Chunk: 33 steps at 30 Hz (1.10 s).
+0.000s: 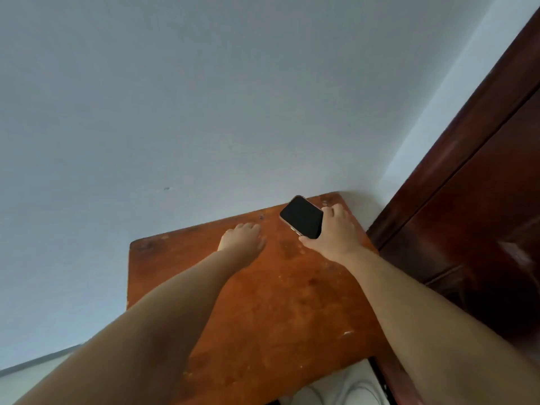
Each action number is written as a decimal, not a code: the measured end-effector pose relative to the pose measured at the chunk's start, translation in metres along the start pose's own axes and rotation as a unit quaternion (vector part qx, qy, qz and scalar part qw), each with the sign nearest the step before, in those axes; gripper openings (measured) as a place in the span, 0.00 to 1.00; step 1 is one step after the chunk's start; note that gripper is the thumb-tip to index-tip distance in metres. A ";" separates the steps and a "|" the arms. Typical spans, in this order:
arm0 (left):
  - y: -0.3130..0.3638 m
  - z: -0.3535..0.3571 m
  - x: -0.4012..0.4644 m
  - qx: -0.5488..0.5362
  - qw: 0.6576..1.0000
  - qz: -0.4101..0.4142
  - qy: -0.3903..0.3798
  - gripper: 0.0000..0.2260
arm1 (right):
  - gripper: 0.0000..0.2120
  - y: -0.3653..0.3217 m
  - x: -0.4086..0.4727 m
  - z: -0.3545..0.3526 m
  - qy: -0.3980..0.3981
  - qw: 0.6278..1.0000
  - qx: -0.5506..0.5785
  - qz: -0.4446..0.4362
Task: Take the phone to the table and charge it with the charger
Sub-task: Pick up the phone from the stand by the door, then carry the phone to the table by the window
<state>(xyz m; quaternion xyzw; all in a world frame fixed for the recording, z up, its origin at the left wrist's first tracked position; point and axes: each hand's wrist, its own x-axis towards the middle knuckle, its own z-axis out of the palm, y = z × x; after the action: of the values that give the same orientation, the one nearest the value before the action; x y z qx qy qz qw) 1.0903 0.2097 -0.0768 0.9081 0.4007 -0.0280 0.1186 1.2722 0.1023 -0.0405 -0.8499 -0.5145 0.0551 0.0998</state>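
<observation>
Both forearms reach over worn orange table (pixel 263 311). Left hand (pixel 242 239) loose, fingers spread, holding nothing. Right hand (pixel 333 232) grips black-screened phone (pixel 302 216), pale-edged, near far right corner. Wall (pixel 204 97) behind; dark door (pixel 473 214) right.

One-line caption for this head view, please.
Right hand holds a dark-screened phone over the far corner of an orange-brown table; left hand rests nearby; no charger visible.

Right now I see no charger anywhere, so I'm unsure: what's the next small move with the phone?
Probably lift the phone clear of the wooden surface. The right hand already grips its edge, screen dark, while the left hand rests flat beside it. No charger or cable shows here.
</observation>
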 end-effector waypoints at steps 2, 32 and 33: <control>-0.027 -0.008 -0.021 -0.006 0.999 -0.034 0.019 0.15 | 0.37 -0.032 0.001 0.004 0.001 0.999 0.010 -0.041; -0.372 -0.020 -0.770 -0.015 0.794 -0.587 0.156 0.15 | 0.36 -0.686 -0.423 0.117 -0.105 0.781 0.029 -0.615; -0.381 -0.017 -0.793 -0.018 0.778 -0.608 0.154 0.15 | 0.35 -0.709 -0.439 0.123 -0.105 0.763 0.027 -0.637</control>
<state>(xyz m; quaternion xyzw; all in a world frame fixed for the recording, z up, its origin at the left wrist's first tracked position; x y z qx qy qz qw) 0.2722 -0.1099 -0.0181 0.4654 0.8830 0.0535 0.0300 0.4317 0.0466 -0.0037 -0.3124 -0.9430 0.0819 0.0803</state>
